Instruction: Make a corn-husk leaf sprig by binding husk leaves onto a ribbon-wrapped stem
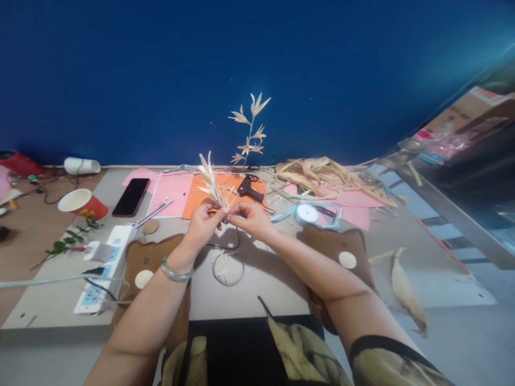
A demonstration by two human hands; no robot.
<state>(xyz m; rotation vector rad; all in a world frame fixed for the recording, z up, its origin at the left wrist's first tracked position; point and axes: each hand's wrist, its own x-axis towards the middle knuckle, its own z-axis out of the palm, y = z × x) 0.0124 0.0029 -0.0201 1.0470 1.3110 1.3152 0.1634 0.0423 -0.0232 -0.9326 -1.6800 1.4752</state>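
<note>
Between my hands, over the middle of the table, is a spray of dried corn-husk flowers (210,179) with pale pointed petals and a light blue wrapped stem. My left hand (206,221) is closed around the lower stem, a bracelet on its wrist. Close beside it, my right hand (251,219) pinches a thin light blue strip against the stem; the fingertips partly hide the join. Behind them, a taller husk-flower branch (250,133) stands upright against the blue wall. A black glue gun (250,188) lies on orange paper (194,206) just beyond my hands.
Rightward are a roll of light blue ribbon (306,214) and a heap of dried husks (317,174). Leftward are a phone (131,197), a red paper cup (90,205) and a power strip (107,268). A wire ring (228,269) lies nearer me, between two brown pads.
</note>
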